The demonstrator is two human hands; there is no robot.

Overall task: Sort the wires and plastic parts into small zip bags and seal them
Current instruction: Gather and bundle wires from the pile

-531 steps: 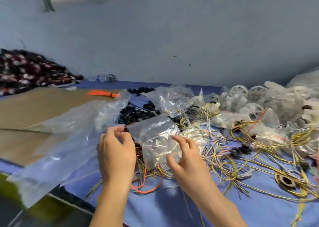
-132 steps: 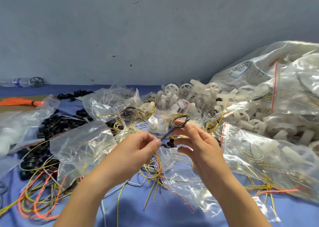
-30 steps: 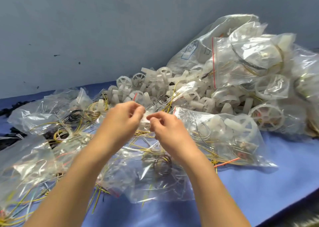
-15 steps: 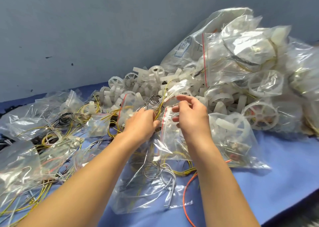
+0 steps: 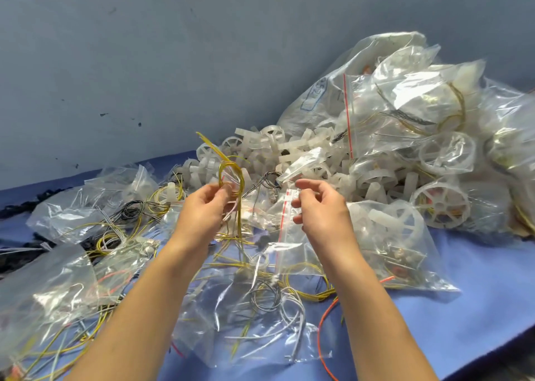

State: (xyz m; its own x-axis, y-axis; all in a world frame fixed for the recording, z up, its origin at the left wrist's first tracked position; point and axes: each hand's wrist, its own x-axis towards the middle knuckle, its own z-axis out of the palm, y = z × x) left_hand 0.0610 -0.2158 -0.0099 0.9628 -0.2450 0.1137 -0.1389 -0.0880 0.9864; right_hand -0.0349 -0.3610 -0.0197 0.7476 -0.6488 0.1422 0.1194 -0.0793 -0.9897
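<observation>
Moved: left hand now lifts yellow wire loop.
Left fingers: I see them pinching it.
Right hand: pinches zip bag.

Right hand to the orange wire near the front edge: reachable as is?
Probably yes. The orange wire lies bare on the blue cloth beside the right forearm, nothing over that stretch; the right hand would need to draw back.

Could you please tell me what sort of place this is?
Probably a small parts-packing workbench: a heap of white plastic wheels lies on a blue cloth beside filled zip bags, the left hand holds yellow wires and the right hand pinches a small zip bag.
</observation>
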